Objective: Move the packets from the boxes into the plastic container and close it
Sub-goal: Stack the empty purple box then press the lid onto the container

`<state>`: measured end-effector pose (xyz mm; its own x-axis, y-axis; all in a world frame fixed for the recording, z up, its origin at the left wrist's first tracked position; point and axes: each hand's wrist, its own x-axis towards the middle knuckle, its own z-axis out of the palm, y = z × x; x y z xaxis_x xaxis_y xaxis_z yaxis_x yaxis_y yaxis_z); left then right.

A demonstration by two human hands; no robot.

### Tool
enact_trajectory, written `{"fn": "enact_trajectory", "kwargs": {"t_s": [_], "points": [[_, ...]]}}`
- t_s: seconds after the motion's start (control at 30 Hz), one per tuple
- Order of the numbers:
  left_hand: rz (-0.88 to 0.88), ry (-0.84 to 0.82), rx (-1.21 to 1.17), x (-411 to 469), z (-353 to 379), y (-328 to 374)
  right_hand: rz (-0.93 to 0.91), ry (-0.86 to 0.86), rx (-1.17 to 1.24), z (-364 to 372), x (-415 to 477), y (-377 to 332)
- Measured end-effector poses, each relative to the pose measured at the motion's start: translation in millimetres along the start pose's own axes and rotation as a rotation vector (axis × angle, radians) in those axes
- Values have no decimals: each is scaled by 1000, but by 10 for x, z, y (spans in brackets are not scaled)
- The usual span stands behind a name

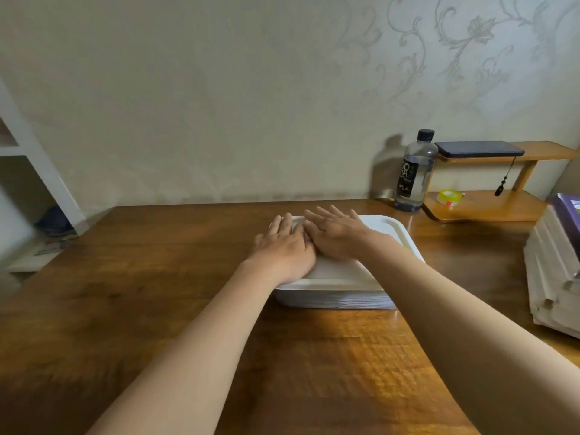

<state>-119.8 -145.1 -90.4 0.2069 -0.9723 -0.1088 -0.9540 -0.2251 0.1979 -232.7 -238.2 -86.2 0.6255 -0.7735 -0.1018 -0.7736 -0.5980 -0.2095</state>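
- White container (337,298) is seen at frame centre on the table (125,293), lid (386,229) on.
- Left hand (284,248) and right hand (335,237) are laid flat on the lid, fingers straight, nothing gripped.

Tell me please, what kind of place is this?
Probably a room in a home: patterned wallpaper behind a wooden table, and a small wooden shelf holding a roll of tape, with a water bottle beside it.
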Motion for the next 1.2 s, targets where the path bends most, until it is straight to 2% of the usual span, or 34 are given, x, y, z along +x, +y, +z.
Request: {"fn": "enact_trajectory", "kwargs": {"t_s": [0.13, 0.3, 0.47, 0.8, 0.9, 1.0, 1.03, 1.2], "points": [[-12, -11, -4, 9, 5, -9, -22, -38, -46, 37, 45, 29], [-20, -20, -13, -19, -8, 12, -37, -5, 94, -98, -60, 185], [-33, -37, -16, -36, -10, 25, 106, 0, -92, -152, -246, 650], [-29, -44, -7, -21, -2, 1, 54, -15, -35, -113, -315, 800], [-39, -43, -8, -42, -7, 17, 48, 76, -84, -81, -373, 772], [-61, -42, -5, -52, -13, 46, 32, 320, -99, -73, -533, 686], [-66, -36, 0, -51, -14, 57, 32, 351, -86, -59, -599, 654], [-69, -11, 29, -53, -13, 68, 17, 166, -107, 54, -801, 560]]}}
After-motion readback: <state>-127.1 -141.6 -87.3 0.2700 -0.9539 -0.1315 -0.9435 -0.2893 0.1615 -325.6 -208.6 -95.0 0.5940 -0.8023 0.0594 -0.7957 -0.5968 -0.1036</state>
